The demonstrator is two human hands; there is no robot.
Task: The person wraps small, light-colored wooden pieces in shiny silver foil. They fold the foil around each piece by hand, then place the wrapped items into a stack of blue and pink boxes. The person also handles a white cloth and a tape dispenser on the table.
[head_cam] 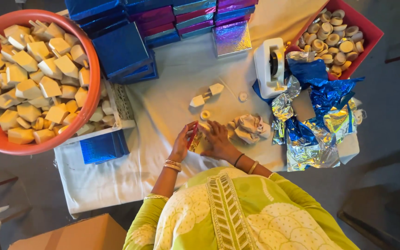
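Nearest the camera: green patterned garment [237, 213], both forearms reaching forward over the white cloth [163, 106] covering the table.

Left hand [181, 143]: bangles at the wrist, fingers curled, pinching the red edge of a small foil-wrapped piece [196, 139] that sits between the two hands. Right hand [217, 141]: fingers spread flat and pressing down on the same piece from the other side. How much of the piece is wrapped, can't tell, the hands cover most of it.

Just past the fingertips: a small tape ring [205, 114] on the cloth. Right of the hands, touching distance: crumpled pale paper wad [248, 127].

Further out, centre: two pale wooden blocks joined by a stick [206, 95], lying flat. A small round disc [242, 96] near it.

Right side: white tape dispenser [270, 67], upright, beside a heap of blue and silver foil sheets [320, 120] spilling to the table edge.

Left side: big orange tub [91, 88] full of pale wooden blocks [38, 78], overhanging a white basket [116, 106] that holds more of them. Blue foil-wrapped flat boxes [102, 147] below the tub, at the table's near-left.

Far edge: stacks of wrapped boxes, blue, purple, teal [181, 16]; one silver holographic box [231, 39] in front. Far right: red tray [364, 32] filled with tape rolls [332, 34].

Bottom-left, off the table: a brown cardboard box [79, 236].
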